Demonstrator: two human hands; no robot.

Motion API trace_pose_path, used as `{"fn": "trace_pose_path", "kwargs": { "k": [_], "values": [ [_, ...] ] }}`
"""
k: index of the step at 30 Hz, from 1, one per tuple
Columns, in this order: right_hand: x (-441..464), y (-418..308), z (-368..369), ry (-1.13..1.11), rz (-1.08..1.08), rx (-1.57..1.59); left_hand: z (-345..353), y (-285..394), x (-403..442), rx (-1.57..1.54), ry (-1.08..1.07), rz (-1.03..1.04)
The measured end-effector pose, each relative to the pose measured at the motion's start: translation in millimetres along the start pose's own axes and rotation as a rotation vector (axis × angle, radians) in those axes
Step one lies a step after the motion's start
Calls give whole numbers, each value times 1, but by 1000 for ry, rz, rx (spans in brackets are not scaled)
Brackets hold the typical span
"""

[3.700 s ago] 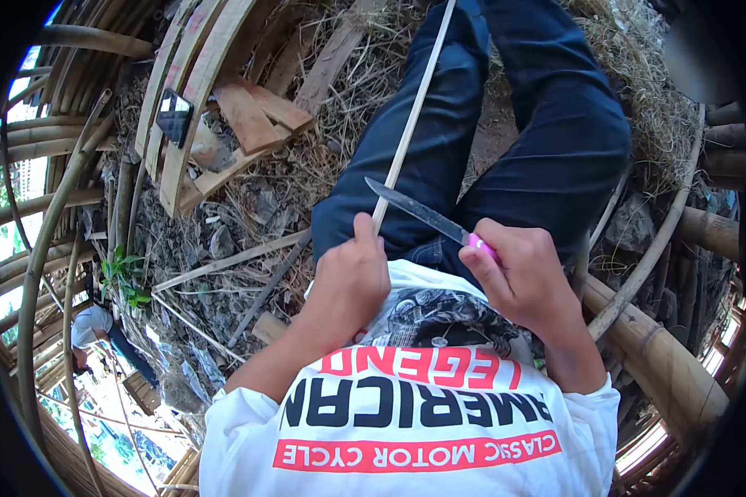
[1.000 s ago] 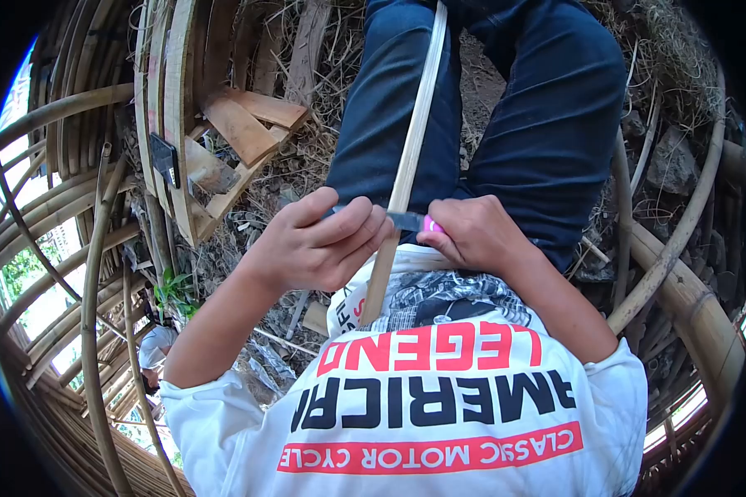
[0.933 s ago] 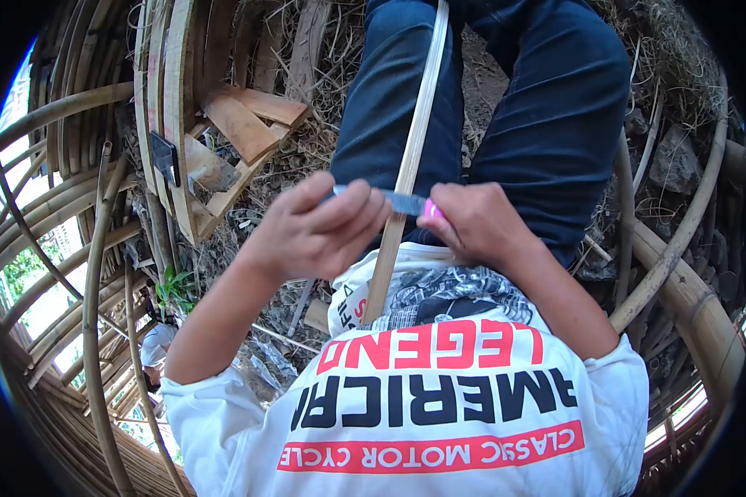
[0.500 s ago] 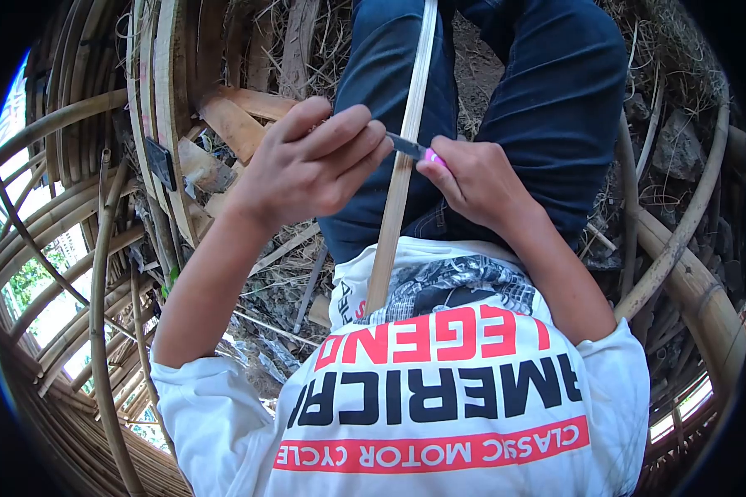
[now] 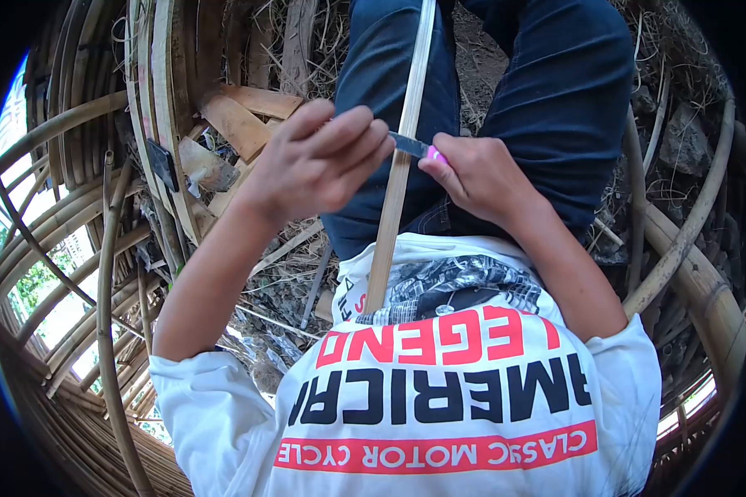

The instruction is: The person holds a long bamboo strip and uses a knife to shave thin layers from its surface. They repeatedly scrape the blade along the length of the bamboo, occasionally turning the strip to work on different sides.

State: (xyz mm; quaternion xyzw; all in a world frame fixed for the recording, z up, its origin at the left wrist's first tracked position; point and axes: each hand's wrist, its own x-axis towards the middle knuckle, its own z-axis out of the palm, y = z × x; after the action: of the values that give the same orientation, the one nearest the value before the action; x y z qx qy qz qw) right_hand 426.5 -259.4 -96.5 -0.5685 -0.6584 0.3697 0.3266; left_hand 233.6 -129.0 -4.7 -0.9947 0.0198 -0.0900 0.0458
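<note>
Where the white cotton shirt with black and red print (image 5: 464, 398) meets the dark blue denim jeans (image 5: 547, 108), a long, pale, narrow strip of split bamboo or wood (image 5: 394, 199) rests, its near end against the shirt and its length running along the left thigh. The strip is straight-edged, with visible lengthwise grain. Judged by section, it should be light, springy along its length and liable to splinter; mid-length, clear of the blade, appears the sound place to hold.

The right hand (image 5: 481, 174) is clamped on the handle of a small knife with a dull grey metal blade and pink handle (image 5: 410, 145); the blade crosses the strip. The left hand (image 5: 315, 166) has bent fingers drawn close at the blade's far end; whether they grip it cannot be determined. The knife looks light and rigid, its smooth handle possibly slippery, and safest held there.
</note>
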Motion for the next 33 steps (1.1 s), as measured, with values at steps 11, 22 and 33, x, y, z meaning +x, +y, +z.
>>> {"fn": "trace_pose_path", "kwargs": {
  "k": [11, 22, 33],
  "values": [
    [13, 8, -6, 106, 40, 7, 10, -26, 18, 97, 44, 63],
    [-24, -20, 2, -104, -34, 72, -23, 34, -16, -70, -23, -56],
    [25, 18, 1, 106, 39, -14, 28, -33, 9, 69, 48, 1]
  ]
}}
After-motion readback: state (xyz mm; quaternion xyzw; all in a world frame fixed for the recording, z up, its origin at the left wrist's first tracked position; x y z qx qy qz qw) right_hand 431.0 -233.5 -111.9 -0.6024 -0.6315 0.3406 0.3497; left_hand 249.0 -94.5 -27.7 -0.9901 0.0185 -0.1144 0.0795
